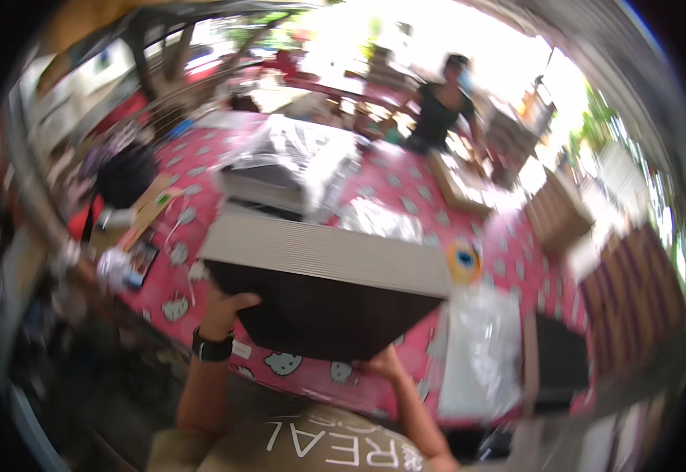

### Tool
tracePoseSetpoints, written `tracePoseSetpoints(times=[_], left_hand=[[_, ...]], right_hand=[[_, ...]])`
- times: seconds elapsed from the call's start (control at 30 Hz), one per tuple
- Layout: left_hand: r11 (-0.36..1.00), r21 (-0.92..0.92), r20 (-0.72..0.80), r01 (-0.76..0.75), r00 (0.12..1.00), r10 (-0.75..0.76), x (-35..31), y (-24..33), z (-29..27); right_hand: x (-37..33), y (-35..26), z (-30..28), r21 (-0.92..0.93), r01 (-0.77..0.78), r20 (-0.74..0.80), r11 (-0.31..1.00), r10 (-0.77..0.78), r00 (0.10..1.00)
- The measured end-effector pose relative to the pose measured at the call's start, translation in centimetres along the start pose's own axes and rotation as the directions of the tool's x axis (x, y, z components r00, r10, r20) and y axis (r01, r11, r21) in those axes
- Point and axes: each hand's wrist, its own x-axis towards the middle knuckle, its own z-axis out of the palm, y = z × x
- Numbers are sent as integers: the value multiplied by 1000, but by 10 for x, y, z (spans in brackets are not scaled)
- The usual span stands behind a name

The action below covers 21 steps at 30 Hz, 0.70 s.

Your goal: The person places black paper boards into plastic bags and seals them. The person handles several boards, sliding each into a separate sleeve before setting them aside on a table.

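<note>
A thick stack of flat sheets or boards (311, 307), black on its broad face and beige along its layered edge, is tilted up in front of me over the table. My left hand (223, 313), with a black band on the wrist, grips its left side, the thumb lying on the black face. At the lower right corner my right hand (383, 365) holds the stack from below, its fingers partly hidden. Behind it a clear plastic wrap (303, 145) lies over another dark stack (264, 187). The picture is blurred, so the exact kind of sheets is unclear.
A pink patterned cloth (173, 307) covers the table. At right lie clear plastic bags (480, 354), a tape roll (464, 260), a black-topped stack (559, 358) and a striped carton (634, 299). A phone (141, 263) rests at left. Another person (441, 110) stands across the table.
</note>
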Motion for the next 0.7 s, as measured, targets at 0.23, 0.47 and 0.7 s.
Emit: tracePoseSetpoints(times=[0.23, 0.47, 0.7], left_hand=[[818, 347, 263, -458, 885, 384, -8, 71, 53], [655, 345, 536, -673, 714, 451, -18, 114, 91], [697, 419, 556, -582, 771, 309, -19, 119, 105]], right_hand=[[8, -30, 10, -326, 205, 53, 923, -199, 979], [21, -17, 51, -284, 267, -26, 921, -285, 958], [6, -1, 72, -146, 209, -81, 967, -223, 972]])
